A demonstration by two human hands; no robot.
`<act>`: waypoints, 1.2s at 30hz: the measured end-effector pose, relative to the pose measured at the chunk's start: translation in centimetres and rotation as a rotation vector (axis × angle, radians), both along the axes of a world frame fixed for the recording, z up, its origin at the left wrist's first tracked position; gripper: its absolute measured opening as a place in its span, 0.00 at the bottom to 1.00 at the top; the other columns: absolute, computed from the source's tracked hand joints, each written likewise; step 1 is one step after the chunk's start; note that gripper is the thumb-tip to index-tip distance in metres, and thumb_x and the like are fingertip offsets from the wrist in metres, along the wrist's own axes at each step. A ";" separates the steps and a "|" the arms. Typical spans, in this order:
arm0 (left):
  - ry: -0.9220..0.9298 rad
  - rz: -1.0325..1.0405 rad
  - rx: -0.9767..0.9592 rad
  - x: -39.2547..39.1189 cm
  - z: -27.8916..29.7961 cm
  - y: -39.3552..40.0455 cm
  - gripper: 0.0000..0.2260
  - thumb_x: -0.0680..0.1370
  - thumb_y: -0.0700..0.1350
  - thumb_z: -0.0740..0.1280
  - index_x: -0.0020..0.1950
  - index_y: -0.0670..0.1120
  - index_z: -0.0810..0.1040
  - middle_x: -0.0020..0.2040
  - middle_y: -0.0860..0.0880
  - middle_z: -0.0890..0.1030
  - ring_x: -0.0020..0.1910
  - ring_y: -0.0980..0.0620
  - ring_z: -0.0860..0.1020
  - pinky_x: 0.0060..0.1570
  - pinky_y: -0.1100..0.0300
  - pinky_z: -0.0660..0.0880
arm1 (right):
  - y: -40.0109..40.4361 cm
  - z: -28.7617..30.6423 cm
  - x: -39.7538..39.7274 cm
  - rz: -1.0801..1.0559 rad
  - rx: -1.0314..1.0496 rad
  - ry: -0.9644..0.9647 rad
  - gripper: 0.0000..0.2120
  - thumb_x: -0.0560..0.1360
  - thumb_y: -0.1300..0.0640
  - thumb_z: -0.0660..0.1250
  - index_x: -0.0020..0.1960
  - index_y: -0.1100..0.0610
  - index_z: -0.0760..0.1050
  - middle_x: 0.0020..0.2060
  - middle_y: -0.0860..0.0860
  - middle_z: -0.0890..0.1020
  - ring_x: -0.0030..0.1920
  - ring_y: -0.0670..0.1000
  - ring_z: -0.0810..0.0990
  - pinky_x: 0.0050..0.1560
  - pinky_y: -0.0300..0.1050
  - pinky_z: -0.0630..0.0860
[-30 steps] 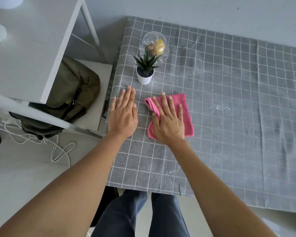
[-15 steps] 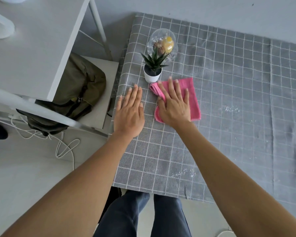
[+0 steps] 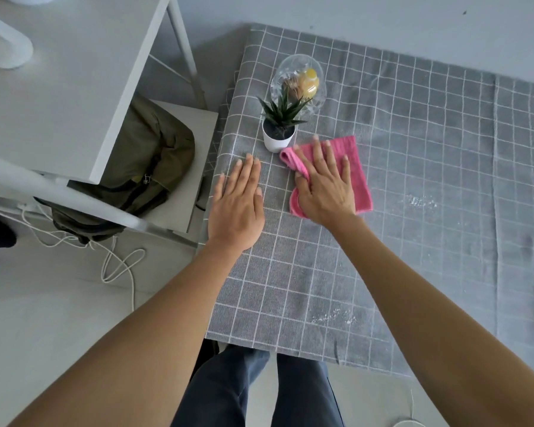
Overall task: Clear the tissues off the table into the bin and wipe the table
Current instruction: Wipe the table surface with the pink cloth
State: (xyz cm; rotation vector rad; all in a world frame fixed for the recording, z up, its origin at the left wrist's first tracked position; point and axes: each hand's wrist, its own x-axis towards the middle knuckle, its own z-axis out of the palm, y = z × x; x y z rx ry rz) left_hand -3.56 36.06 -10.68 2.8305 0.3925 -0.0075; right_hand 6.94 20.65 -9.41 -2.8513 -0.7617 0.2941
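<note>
Pink cloth [image 3: 353, 167], potted plant [image 3: 279, 131] touching

Single head view, steeply downward, close over the table [image 3: 413, 241] edge — wide-angle

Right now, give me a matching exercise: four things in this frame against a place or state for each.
Things:
1. pink cloth
2. left hand
3. potted plant
4. white crumbs

Places or states:
A. flat on the bare tablecloth
B. right of the cloth, unwiped
C. pressed under the right hand
D. just behind the cloth

Pairs: 1-C, 2-A, 3-D, 4-B
</note>
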 end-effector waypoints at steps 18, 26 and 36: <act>-0.022 -0.015 -0.015 -0.2 0.2 0.1 0.24 0.83 0.48 0.45 0.79 0.48 0.46 0.80 0.52 0.48 0.78 0.54 0.46 0.77 0.51 0.46 | 0.3 0.0 -4.6 -0.049 0.015 0.002 0.26 0.81 0.45 0.41 0.77 0.42 0.40 0.78 0.49 0.42 0.77 0.51 0.39 0.74 0.58 0.36; 0.009 -0.033 -0.035 -0.1 0.7 0.2 0.24 0.84 0.48 0.44 0.79 0.48 0.44 0.80 0.51 0.46 0.78 0.54 0.45 0.77 0.50 0.46 | -8.0 -0.1 -9.0 -0.282 0.037 0.025 0.26 0.80 0.46 0.41 0.76 0.39 0.39 0.78 0.47 0.43 0.76 0.47 0.37 0.75 0.55 0.35; 0.072 -0.135 -0.031 -7.8 0.7 -2.7 0.24 0.82 0.52 0.38 0.79 0.48 0.41 0.79 0.52 0.42 0.77 0.54 0.39 0.76 0.51 0.37 | -8.9 -0.3 -10.7 -0.489 -0.034 0.032 0.27 0.79 0.45 0.40 0.76 0.44 0.36 0.78 0.50 0.41 0.77 0.51 0.38 0.75 0.58 0.35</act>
